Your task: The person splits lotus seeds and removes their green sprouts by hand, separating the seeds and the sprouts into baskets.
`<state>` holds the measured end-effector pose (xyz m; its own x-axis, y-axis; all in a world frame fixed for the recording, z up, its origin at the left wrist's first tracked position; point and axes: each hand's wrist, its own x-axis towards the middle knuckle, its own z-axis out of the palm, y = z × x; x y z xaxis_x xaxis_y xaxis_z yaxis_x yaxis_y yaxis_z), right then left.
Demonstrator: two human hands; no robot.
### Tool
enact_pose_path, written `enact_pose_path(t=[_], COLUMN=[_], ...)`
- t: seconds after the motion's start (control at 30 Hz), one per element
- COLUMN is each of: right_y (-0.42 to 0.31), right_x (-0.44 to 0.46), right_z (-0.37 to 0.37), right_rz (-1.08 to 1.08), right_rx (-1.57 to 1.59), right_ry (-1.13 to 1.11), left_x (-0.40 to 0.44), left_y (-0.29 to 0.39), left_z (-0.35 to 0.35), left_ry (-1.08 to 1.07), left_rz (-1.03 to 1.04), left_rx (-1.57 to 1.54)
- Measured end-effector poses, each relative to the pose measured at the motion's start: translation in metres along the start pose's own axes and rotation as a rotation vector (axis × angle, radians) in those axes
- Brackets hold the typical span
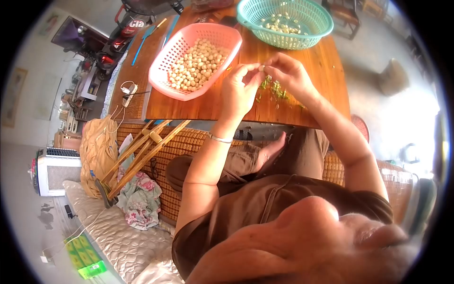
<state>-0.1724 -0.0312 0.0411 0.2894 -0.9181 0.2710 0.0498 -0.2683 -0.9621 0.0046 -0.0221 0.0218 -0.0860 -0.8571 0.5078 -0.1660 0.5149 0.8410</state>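
Over the wooden table, my left hand [240, 89] and my right hand [294, 75] meet fingertip to fingertip. Both are closed in a pinch around one small pale lotus seed [261, 68], mostly hidden by the fingers. To the left, a pink plastic basket [161, 71] holds a heap of round cream lotus seeds [196, 64]. Beyond my right hand is a teal plastic basket [302, 41] with some pale seed pieces [282, 23] at its bottom. Thin green slivers [275, 90] lie scattered on the wood just below my hands.
The wooden table [189, 106] ends close to my crossed legs. A blue-handled tool [142, 45] and a power strip [128, 94] lie at its left. Wooden crutches [146, 151] lean on the woven seat beside a flowered cloth [140, 201]. A stool [393, 78] stands at right.
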Motion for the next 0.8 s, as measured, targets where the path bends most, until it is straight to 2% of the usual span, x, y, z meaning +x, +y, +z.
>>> enact_pose_path(t=[0.13, 0.2, 0.3, 0.53, 0.8], right_y=[0.001, 0.0, 0.002, -0.003, 0.004], right_x=[0.0, -0.001, 0.0, -0.002, -0.001], right_z=[-0.001, 0.0, 0.001, 0.004, 0.005], right_rz=[-0.008, 0.001, 0.012, 0.023, -0.012], right_rx=[-0.014, -0.013, 0.008, -0.107, -0.059], right_ry=[-0.012, -0.009, -0.007, 0.001, -0.004], left_x=[-0.002, -0.003, -0.005, -0.011, -0.011], left_y=[0.003, 0.007, 0.002, 0.001, -0.005], left_z=[0.004, 0.004, 0.006, 0.004, 0.007], left_ry=[0.061, 0.084, 0.125, 0.141, 0.174], left_rz=[0.023, 0.172, 0.207, 0.232, 0.272], left_rx=[-0.006, 0.121, 0.158, 0.225, 0.146])
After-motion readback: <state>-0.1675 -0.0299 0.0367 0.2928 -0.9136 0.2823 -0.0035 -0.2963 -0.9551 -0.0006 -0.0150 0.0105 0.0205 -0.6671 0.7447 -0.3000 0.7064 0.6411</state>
